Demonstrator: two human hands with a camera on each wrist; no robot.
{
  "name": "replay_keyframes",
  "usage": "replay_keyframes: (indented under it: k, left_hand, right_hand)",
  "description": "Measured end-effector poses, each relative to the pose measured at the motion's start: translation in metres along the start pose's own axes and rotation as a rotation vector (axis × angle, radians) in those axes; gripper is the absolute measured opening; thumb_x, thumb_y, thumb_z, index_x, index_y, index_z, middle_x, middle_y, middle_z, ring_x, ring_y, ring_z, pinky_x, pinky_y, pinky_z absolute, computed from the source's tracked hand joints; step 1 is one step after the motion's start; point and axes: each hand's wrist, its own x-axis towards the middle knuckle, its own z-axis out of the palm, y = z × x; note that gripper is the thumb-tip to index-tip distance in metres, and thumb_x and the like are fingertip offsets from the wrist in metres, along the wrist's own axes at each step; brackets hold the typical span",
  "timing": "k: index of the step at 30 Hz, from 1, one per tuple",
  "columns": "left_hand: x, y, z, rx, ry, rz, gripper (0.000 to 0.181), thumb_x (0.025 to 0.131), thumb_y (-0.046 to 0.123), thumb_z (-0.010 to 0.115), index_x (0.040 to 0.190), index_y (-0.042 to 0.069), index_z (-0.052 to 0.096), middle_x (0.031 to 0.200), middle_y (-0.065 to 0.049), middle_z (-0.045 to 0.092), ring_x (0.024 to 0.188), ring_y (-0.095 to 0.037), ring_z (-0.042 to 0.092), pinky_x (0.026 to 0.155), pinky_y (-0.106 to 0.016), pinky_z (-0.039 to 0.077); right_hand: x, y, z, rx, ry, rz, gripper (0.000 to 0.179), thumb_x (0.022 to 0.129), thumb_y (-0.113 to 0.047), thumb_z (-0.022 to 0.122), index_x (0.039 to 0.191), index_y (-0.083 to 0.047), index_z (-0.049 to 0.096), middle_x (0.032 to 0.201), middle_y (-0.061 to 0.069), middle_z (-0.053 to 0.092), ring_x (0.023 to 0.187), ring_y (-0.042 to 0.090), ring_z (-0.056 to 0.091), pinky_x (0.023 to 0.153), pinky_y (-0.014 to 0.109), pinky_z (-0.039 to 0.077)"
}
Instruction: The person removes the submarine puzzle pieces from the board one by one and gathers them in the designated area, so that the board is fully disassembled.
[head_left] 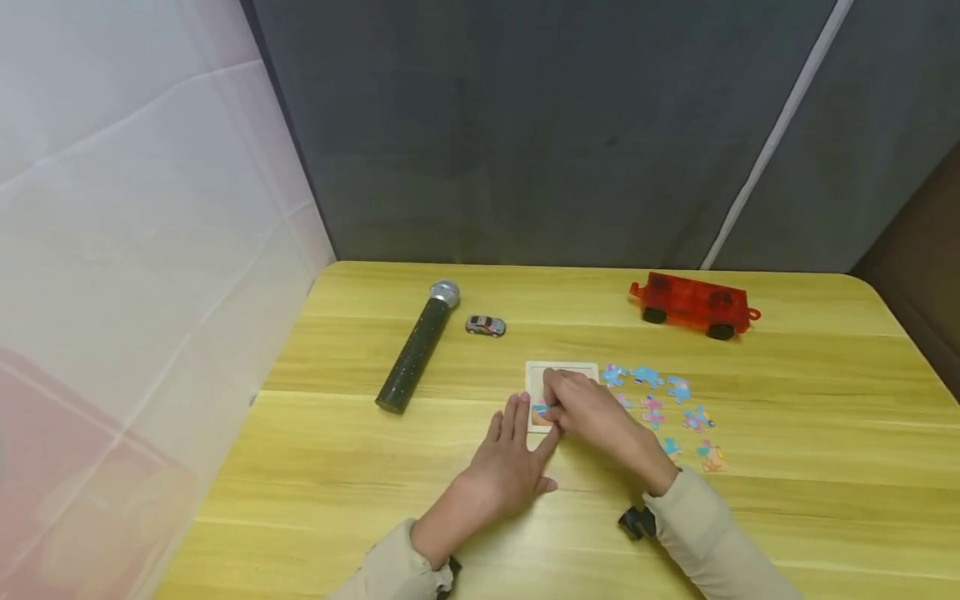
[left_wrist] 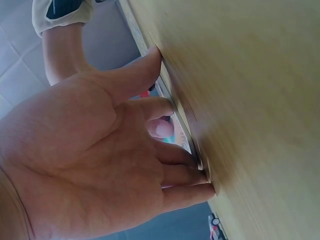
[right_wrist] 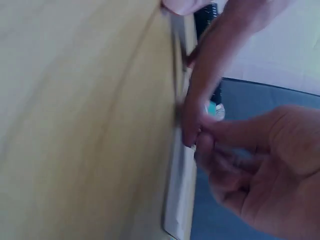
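A small white puzzle tray lies on the table with colourful pieces in its lower left part. My left hand rests with fingers extended, its fingertips at the tray's left and near edges. Over the tray, my right hand has curled fingers, and its thumb and index finger pinch a puzzle piece that is mostly hidden. In the right wrist view a bit of teal shows beside that thumb. Loose puzzle pieces lie scattered right of the tray, some partly behind the right hand.
A black microphone with a silver head lies at the left. Close to it stands a small toy car. A red toy wagon is at the back right. Dark panels rise behind the wooden table.
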Motion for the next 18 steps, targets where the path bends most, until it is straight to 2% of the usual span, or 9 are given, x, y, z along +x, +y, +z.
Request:
replay_keyframes:
  k: [4, 6, 9, 13, 18]
  left_hand:
    - [0.000, -0.001, 0.002, 0.027, 0.017, -0.001, 0.074, 0.112, 0.061, 0.048, 0.177, 0.033, 0.024, 0.179, -0.031, 0.017, 0.169, -0.042, 0.018, 0.135, -0.048, 0.031]
    - [-0.001, 0.000, 0.003, 0.036, 0.028, 0.001, 0.075, 0.112, 0.061, 0.048, 0.177, 0.033, 0.022, 0.179, -0.031, 0.018, 0.169, -0.043, 0.020, 0.134, -0.048, 0.032]
    - [-0.002, 0.000, 0.003, 0.036, 0.037, 0.000, 0.076, 0.112, 0.061, 0.048, 0.177, 0.033, 0.022, 0.178, -0.032, 0.019, 0.168, -0.044, 0.021, 0.134, -0.048, 0.033]
    - [-0.002, 0.000, 0.002, 0.033, 0.042, 0.000, 0.077, 0.111, 0.061, 0.049, 0.177, 0.032, 0.022, 0.178, -0.032, 0.019, 0.168, -0.044, 0.020, 0.134, -0.049, 0.032]
    - [-0.001, -0.001, 0.004, 0.044, 0.042, 0.005, 0.077, 0.111, 0.061, 0.049, 0.177, 0.033, 0.022, 0.178, -0.032, 0.019, 0.168, -0.044, 0.021, 0.134, -0.048, 0.032]
  right_hand:
    - [-0.007, 0.012, -0.018, 0.131, -0.001, -0.035, 0.023, 0.100, -0.002, 0.078, 0.086, -0.010, 0.062, 0.077, -0.002, 0.068, 0.067, 0.004, 0.056, 0.061, 0.021, 0.046]
    - [-0.017, 0.023, -0.031, 0.179, -0.024, -0.005, 0.022, 0.100, -0.001, 0.078, 0.086, -0.008, 0.062, 0.073, 0.000, 0.068, 0.063, 0.006, 0.055, 0.060, 0.022, 0.045]
    - [-0.033, 0.040, -0.045, 0.196, -0.093, 0.058, 0.024, 0.101, 0.001, 0.075, 0.083, -0.008, 0.062, 0.065, 0.001, 0.062, 0.055, 0.010, 0.052, 0.059, 0.024, 0.045]
    - [-0.048, 0.053, -0.050, 0.186, -0.187, 0.115, 0.026, 0.099, 0.001, 0.076, 0.080, -0.009, 0.061, 0.063, -0.002, 0.058, 0.052, 0.011, 0.054, 0.061, 0.025, 0.049]
    - [-0.051, 0.053, -0.042, 0.086, -0.180, 0.189, 0.027, 0.097, 0.005, 0.073, 0.079, -0.009, 0.059, 0.069, 0.001, 0.059, 0.057, 0.012, 0.051, 0.062, 0.027, 0.045]
